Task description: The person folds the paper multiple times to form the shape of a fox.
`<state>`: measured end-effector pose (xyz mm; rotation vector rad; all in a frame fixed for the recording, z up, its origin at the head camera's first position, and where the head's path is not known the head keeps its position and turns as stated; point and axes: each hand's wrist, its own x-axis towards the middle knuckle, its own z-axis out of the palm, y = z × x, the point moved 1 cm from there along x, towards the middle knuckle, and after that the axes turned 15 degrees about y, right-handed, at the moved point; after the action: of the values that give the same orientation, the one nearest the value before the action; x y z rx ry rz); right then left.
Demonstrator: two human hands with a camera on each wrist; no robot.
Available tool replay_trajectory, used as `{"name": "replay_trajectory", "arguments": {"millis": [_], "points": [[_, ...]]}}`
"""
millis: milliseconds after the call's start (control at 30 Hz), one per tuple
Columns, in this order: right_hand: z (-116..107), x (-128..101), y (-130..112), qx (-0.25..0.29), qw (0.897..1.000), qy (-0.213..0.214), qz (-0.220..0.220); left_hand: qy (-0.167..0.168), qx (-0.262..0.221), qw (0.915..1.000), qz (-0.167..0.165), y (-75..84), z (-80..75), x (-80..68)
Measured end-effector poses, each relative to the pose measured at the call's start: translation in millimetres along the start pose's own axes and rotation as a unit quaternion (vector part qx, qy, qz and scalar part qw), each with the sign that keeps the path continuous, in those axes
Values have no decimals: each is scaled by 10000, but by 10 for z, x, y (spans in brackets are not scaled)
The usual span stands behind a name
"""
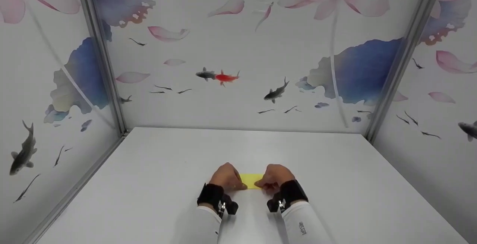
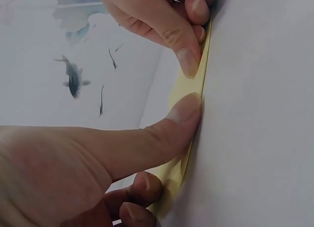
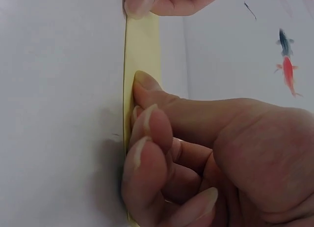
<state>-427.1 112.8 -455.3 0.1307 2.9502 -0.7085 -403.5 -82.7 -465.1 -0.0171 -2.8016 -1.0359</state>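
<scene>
A small yellow paper [image 1: 252, 180] lies flat on the white table [image 1: 335, 169] near its front edge, between both hands. My left hand [image 1: 226, 178] holds its left end. In the left wrist view the left thumb [image 2: 182, 113] presses on the paper [image 2: 189, 85] by its folded edge, with the other fingers curled at the paper lower down. My right hand [image 1: 275, 178] holds the right end. In the right wrist view the right thumb [image 3: 145, 84] and curled fingers pinch along the edge of the paper [image 3: 145, 42]. Most of the paper is hidden by the hands.
Printed panels with fish and lotus petals [image 1: 238, 69] close in the table at the back and on both sides. Metal posts [image 1: 108, 72] stand in the back corners. Bare table surface stretches behind and to either side of the hands.
</scene>
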Motion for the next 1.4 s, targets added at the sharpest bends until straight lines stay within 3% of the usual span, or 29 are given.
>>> {"name": "replay_trajectory", "arguments": {"millis": [200,533,800,933,1167,1400], "points": [[2,-8,-17,-46,10000,54,-49,106,1,9996,-249,-45,-37,7],[-50,-91,-48,336,9993,-149,79,206,228,9995,-104,-60,-38,26],[-10,-163,-298,-316,9991,109,276,100,343,9992,-188,-67,-38,51],[-4,-205,-355,-238,9986,201,420,92,464,9989,-54,-91,-33,41],[-13,-275,-405,-291,9982,363,370,57,334,9989,-316,-77,-17,11],[-62,-196,-343,-133,9986,8,515,55,319,9982,-496,-31,-43,2]]}}
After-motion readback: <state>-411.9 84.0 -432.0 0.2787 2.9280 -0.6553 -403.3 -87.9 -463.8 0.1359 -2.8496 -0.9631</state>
